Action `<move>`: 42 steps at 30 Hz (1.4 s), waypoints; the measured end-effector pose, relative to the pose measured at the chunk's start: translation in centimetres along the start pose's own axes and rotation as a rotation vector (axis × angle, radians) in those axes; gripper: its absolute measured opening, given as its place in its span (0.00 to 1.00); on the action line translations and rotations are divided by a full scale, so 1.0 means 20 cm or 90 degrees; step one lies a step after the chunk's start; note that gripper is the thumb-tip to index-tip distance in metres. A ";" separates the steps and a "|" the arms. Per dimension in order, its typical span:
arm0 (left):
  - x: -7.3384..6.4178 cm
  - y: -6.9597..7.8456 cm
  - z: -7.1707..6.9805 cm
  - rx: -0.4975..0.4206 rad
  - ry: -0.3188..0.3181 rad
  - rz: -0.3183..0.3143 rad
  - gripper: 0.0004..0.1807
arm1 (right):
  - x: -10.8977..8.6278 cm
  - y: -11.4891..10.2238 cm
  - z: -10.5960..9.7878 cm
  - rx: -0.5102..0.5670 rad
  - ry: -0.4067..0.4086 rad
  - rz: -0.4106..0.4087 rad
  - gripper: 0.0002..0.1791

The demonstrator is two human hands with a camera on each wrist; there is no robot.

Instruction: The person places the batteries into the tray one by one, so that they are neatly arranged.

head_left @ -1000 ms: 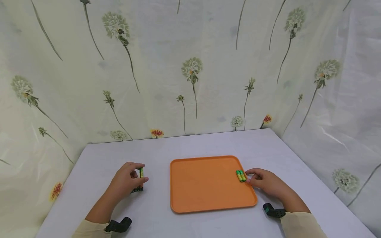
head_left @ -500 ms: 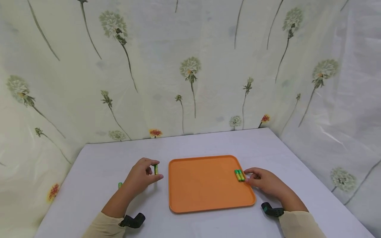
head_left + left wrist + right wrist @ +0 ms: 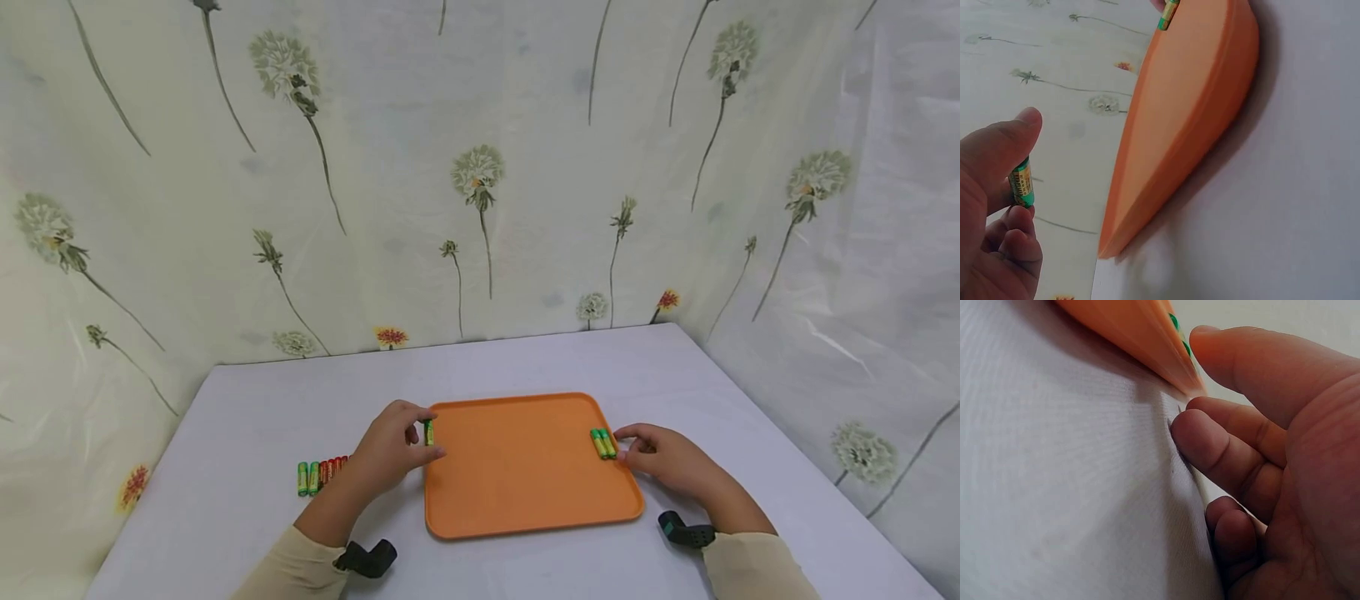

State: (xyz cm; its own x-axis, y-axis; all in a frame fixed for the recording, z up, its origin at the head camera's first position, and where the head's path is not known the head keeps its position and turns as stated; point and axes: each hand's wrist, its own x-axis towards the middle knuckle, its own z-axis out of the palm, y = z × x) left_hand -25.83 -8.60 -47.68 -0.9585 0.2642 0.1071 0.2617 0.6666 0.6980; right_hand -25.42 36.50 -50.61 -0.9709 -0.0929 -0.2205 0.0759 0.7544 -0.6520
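Note:
My left hand (image 3: 386,450) pinches a green-and-yellow battery (image 3: 429,432) between thumb and fingertips, over the left rim of the orange tray (image 3: 525,492). In the left wrist view that battery (image 3: 1022,184) stands upright between thumb and finger, both of its ends partly covered. Two more green-and-yellow batteries (image 3: 607,444) lie side by side inside the tray at its right rim. Right there my right hand (image 3: 667,457) rests with loosely bent fingers at the rim. In the right wrist view its thumb (image 3: 1235,353) and fingers are apart with nothing between them.
Left of the tray, two green batteries (image 3: 303,479) and several red batteries (image 3: 331,469) lie in a row on the white table (image 3: 255,433), partly behind my left forearm. A flower-printed curtain (image 3: 375,167) closes off the back and sides.
My left hand has lifted the battery from the row and carried it right to the tray's left rim, uncovering part of the row. The right hand stays at the right rim.

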 end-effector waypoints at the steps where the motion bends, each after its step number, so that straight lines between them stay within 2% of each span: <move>1: 0.01 0.01 0.01 0.001 -0.002 0.006 0.31 | 0.00 0.00 0.00 0.002 0.000 0.000 0.30; 8: 0.07 0.07 0.06 0.000 -0.031 0.032 0.32 | 0.00 0.01 0.00 0.003 0.004 -0.004 0.29; 17: 0.12 0.11 0.13 -0.017 -0.053 0.020 0.32 | 0.00 0.00 0.00 0.005 0.005 -0.008 0.28; 29: 0.18 0.20 0.22 -0.050 -0.078 0.050 0.32 | 0.00 0.00 0.01 0.013 0.003 -0.001 0.28; 42: 0.24 0.33 0.35 -0.033 -0.103 0.029 0.33 | -0.01 -0.01 0.00 -0.001 0.002 -0.002 0.29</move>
State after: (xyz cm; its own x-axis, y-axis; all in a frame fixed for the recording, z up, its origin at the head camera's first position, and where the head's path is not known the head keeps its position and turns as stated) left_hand -27.96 1.86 -47.49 -0.9138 0.4052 0.0265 0.2942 0.6155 0.7311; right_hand -25.21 36.42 -50.41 -0.9720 -0.0924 -0.2160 0.0730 0.7549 -0.6518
